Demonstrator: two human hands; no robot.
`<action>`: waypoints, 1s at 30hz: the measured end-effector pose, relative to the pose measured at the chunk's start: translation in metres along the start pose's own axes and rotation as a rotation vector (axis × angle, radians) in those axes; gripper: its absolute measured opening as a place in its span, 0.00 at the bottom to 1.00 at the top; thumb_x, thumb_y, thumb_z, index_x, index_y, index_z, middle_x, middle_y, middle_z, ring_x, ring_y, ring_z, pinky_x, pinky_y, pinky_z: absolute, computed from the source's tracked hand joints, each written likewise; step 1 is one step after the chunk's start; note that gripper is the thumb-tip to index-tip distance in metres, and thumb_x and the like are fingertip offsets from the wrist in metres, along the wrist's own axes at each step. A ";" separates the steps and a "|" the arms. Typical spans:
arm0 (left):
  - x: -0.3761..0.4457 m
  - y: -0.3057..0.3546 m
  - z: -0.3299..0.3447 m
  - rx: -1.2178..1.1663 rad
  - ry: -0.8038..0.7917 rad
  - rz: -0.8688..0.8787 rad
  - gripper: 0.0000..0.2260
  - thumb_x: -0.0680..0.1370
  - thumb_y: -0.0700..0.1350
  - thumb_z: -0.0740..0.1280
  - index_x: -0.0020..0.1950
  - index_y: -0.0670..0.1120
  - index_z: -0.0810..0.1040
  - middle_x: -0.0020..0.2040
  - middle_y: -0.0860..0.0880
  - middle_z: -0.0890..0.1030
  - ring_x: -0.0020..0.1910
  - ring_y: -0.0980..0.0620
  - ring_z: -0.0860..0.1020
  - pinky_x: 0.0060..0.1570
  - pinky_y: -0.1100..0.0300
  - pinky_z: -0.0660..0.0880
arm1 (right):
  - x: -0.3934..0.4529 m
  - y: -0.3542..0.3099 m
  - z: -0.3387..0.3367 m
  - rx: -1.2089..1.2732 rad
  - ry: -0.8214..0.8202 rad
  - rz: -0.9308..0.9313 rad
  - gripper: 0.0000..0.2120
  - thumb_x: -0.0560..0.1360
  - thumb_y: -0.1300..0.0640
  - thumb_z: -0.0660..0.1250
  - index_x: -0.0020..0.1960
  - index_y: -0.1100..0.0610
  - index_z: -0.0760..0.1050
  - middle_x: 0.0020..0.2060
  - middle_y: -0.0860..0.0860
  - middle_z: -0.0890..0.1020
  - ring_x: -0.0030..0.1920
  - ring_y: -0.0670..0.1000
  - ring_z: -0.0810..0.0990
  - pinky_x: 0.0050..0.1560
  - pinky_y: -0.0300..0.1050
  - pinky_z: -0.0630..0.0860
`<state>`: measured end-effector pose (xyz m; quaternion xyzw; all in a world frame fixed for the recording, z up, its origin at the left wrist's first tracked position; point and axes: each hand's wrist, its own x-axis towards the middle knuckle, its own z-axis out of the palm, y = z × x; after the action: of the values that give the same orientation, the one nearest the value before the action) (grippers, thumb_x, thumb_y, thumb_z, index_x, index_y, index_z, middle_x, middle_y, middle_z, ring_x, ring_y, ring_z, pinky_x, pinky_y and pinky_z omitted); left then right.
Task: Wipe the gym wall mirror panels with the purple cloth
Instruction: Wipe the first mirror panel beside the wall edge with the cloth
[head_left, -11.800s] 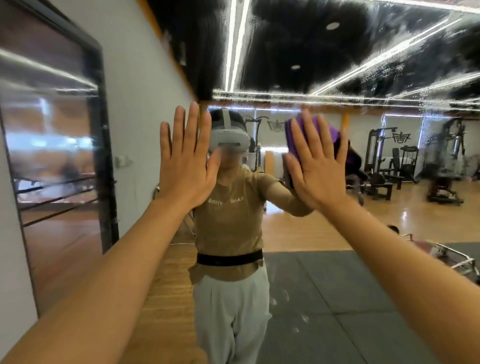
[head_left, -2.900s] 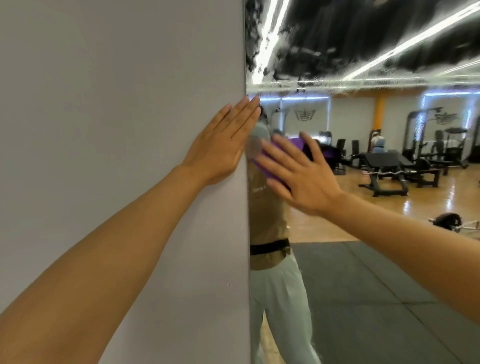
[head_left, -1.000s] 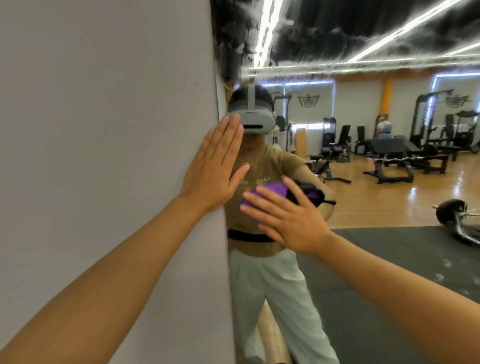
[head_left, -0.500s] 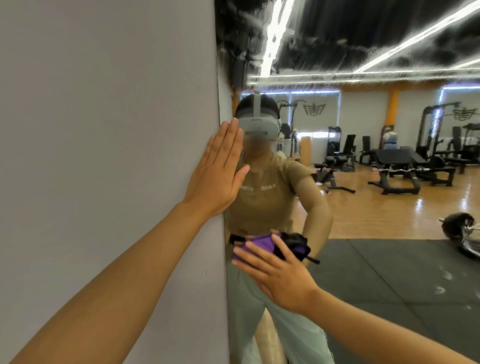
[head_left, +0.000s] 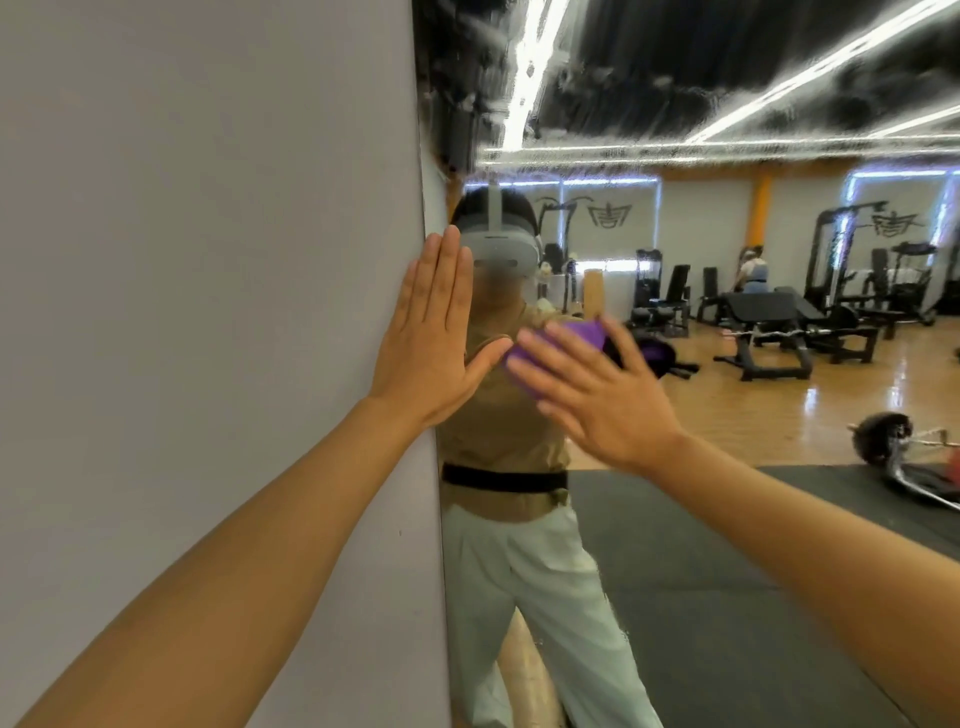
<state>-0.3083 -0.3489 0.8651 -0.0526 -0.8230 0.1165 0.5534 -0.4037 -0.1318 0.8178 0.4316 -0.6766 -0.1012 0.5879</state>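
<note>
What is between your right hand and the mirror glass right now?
The purple cloth: the head view shows the right hand pressing it flat against the mirror, purple showing past the fingertips.

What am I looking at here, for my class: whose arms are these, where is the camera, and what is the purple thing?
No machine here: a person wears a camera on the head, so both arms reach out from the viewer. The left hand lies flat on the grey wall at the mirror's edge. The right hand presses a purple cloth flat against the mirror with straight fingers. The figure with the headset and the gym machines are only reflections in the glass.
</note>
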 end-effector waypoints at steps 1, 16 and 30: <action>0.000 0.000 0.000 -0.004 0.001 -0.003 0.40 0.83 0.65 0.51 0.81 0.38 0.42 0.82 0.38 0.43 0.80 0.45 0.38 0.79 0.54 0.36 | 0.007 0.011 -0.005 -0.001 0.017 0.088 0.25 0.87 0.45 0.43 0.82 0.47 0.53 0.81 0.50 0.57 0.81 0.54 0.54 0.77 0.63 0.51; -0.005 0.008 0.008 0.024 0.074 0.039 0.33 0.85 0.59 0.52 0.82 0.40 0.49 0.81 0.35 0.50 0.81 0.38 0.48 0.80 0.50 0.41 | -0.164 -0.096 0.053 -0.148 -0.160 -0.306 0.28 0.85 0.45 0.46 0.83 0.47 0.47 0.82 0.46 0.49 0.82 0.52 0.46 0.79 0.64 0.37; -0.013 0.042 0.018 -0.115 0.138 -0.060 0.27 0.85 0.45 0.56 0.82 0.39 0.53 0.82 0.37 0.50 0.81 0.40 0.47 0.80 0.49 0.40 | -0.006 0.072 -0.014 0.003 0.044 0.241 0.26 0.87 0.44 0.45 0.83 0.50 0.54 0.81 0.51 0.57 0.81 0.54 0.53 0.76 0.67 0.53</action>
<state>-0.3216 -0.3134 0.8362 -0.0675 -0.7894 0.0483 0.6083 -0.4253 -0.0784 0.8637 0.3501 -0.7109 -0.0192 0.6097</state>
